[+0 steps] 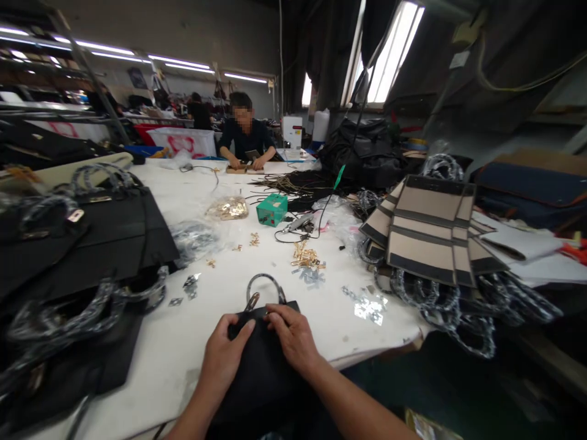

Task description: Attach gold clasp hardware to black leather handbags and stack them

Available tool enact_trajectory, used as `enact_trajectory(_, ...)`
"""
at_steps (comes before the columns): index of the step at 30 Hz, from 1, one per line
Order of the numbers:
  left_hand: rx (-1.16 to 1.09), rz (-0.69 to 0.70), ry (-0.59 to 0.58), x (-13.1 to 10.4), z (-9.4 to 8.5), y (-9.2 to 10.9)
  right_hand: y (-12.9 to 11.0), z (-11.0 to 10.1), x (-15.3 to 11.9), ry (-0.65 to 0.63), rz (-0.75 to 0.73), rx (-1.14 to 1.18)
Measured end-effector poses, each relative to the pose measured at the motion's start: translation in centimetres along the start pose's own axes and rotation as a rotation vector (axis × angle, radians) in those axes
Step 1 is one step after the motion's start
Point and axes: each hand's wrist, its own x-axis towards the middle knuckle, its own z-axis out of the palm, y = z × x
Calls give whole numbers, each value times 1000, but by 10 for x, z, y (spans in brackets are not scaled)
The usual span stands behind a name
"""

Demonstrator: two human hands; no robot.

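Observation:
A black handbag (263, 373) leans at the table's front edge, its single looped handle (266, 278) standing up from the top. A gold metal fitting (252, 300) sits at the left foot of that handle. My left hand (224, 348) is closed on the bag's top left edge, thumb lying on the near face. Close by, my right hand (291, 333) has its fingers pinched together at the top edge near the handle's right foot. Whatever small piece lies between those fingertips is mostly hidden.
Gold fittings (307, 255) and silver plates (369, 305) lie beyond the bag. Behind them is a green box (272, 209) with a cable. Black bags (110, 226) are piled left, beige-and-black bag pieces (422, 232) right. A co-worker (245, 134) sits across the white table (183, 342).

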Motion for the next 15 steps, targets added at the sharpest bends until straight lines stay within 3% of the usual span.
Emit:
enact_trajectory(6, 126, 119, 149, -10, 4, 5, 6, -6, -4, 7, 36, 6)
enact_trajectory(9, 106, 122, 166, -10, 2, 2, 10, -8, -3, 19, 91, 22)
enact_trajectory(13, -139, -153, 126, -8, -4, -6, 11, -8, -2, 10, 144, 66)
enact_trajectory(15, -350, -289, 27, -8, -9, -7, 10, -6, -2, -5, 159, 97)
